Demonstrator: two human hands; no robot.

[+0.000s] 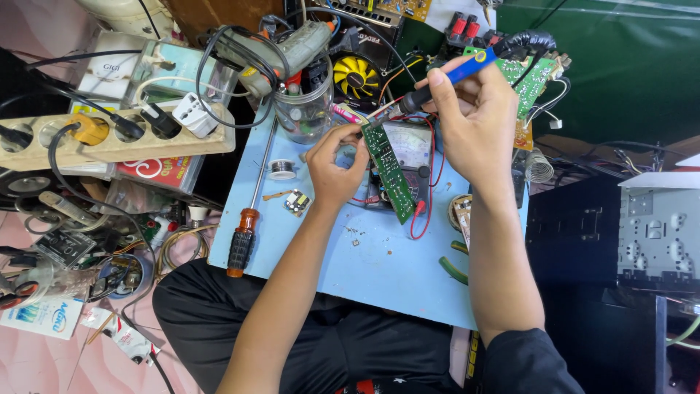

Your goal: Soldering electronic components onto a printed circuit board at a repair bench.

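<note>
Cluttered with cables and spare parts, a pale blue surface (379,270) fills the middle of the frame, resting across the lap of a seated person in dark clothes. At upper centre the left hand (337,169) is closed around the top edge of a narrow green circuit board (389,174), tilting it up on its long edge so that one face turns toward the tool. The right hand (474,120) grips a soldering iron (452,76) with a blue handle like a pen, fingers wrapped close to the dark collar, so the thin metal tip meets the board's upper end. Behind the board lies an analogue multimeter (413,149) with a pale dial face, its red leads looping over the surface.

Left of centre lies a long screwdriver (248,211), its steel shaft slim and its handle amber and black. A small spool of solder wire (281,169) sits beside it. A clear glass jar (303,111) stands at upper centre holding small tools. At far left a cream, blocky power strip (109,138) carries several plugs.
</note>
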